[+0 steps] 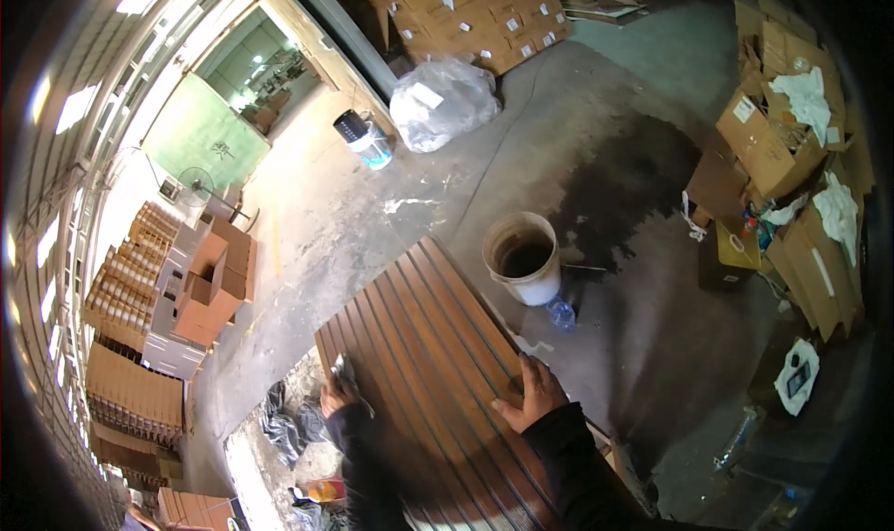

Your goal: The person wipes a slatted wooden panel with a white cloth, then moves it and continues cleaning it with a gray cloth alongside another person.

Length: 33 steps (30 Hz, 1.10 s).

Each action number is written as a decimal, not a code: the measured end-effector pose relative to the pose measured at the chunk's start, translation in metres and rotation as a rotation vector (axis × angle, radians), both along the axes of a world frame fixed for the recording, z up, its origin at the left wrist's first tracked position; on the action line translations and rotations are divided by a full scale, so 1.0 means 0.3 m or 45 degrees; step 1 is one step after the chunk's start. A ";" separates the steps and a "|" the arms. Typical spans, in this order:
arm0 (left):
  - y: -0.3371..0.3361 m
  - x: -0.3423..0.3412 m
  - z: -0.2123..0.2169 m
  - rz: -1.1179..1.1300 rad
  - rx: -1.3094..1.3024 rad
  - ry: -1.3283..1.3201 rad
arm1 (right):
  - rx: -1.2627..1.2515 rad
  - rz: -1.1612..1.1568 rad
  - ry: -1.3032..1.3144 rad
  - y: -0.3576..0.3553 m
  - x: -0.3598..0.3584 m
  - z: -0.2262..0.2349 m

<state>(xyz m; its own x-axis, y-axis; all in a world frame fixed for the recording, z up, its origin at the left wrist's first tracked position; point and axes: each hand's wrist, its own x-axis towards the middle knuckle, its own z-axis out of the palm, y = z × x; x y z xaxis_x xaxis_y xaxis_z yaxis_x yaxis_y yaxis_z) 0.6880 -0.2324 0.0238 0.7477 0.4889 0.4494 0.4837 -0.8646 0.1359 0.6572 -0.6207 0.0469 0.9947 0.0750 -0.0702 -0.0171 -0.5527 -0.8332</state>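
A brown slatted wooden panel point(433, 373) with dark grooves lies in front of me, its far end pointing away. My left hand point(339, 396) is at the panel's left edge, fingers closed on a crumpled pale grey cloth point(346, 373). Along the right edge, my right hand point(535, 393) grips the panel with the thumb on its top face and the fingers at the side. Both dark sleeves reach over the near part of the panel. What supports the panel is mostly hidden.
Beyond the right edge stands a white bucket point(531, 284) with dark contents, a clear plastic bottle point(562, 314) beside it. Black plastic point(284, 424) and an orange bottle point(321, 490) lie at left. A wet patch point(624, 187) darkens the floor; cardboard scraps point(764, 149) pile at right.
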 end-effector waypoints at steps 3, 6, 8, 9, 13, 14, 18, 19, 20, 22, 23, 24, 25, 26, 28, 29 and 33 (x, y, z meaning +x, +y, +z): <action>-0.181 -0.086 0.061 0.106 0.068 -0.014 | -0.015 0.015 0.069 -0.011 0.009 -0.003; -0.131 -0.193 0.024 0.148 -0.368 -0.075 | -0.045 0.047 0.063 -0.003 0.023 -0.040; -0.193 -0.254 0.045 0.248 -0.610 -0.113 | -0.048 0.049 0.031 0.012 0.025 -0.038; -0.090 -0.316 -0.038 0.225 -0.472 -0.227 | -0.097 0.046 0.031 0.044 0.013 0.000; -0.218 -0.341 0.055 0.202 -0.631 -0.193 | -0.138 -0.049 0.029 0.027 0.022 -0.047; -0.224 -0.338 0.070 0.337 -0.698 -0.093 | -0.102 -0.042 0.085 0.017 0.026 -0.047; -0.130 -0.326 -0.026 0.418 -0.685 -0.215 | -0.094 -0.003 0.052 0.010 0.023 -0.026; -0.147 -0.338 -0.012 0.409 -0.672 -0.187 | -0.145 -0.022 0.084 0.013 0.019 0.000; -0.161 -0.345 -0.002 0.428 -0.618 -0.097 | -0.137 -0.036 0.113 0.002 0.013 0.012; -0.179 -0.347 0.041 0.497 -0.508 0.025 | -0.106 0.005 0.180 0.011 0.033 0.035; -0.206 -0.328 0.055 0.520 -0.463 0.092 | -0.168 -0.023 0.079 0.030 0.033 -0.009; -0.234 -0.319 0.072 0.559 -0.422 0.151 | -0.170 -0.010 0.080 0.033 0.040 -0.007; -0.320 -0.327 0.151 0.560 -0.530 0.166 | -0.168 -0.016 0.111 0.025 0.031 0.004; -0.330 -0.306 0.136 0.574 -0.539 0.177 | -0.168 -0.018 0.143 0.024 0.027 0.003; -0.348 -0.279 0.103 0.189 -0.501 0.086 | -0.250 -0.065 0.124 0.007 0.018 -0.005; -0.356 -0.282 0.092 0.215 -0.514 0.084 | -0.252 -0.063 0.081 0.002 0.010 0.006; -0.273 -0.298 0.014 -0.309 0.178 0.019 | -0.258 -0.022 0.036 0.033 -0.007 0.025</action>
<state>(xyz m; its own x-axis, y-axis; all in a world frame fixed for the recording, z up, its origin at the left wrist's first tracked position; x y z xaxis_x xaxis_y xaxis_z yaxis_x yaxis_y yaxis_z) 0.5985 -0.3142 0.0280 0.8424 0.2285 0.4881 0.2611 -0.9653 0.0013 0.6551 -0.6109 0.0544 0.9932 0.0397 -0.1098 -0.0495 -0.7084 -0.7041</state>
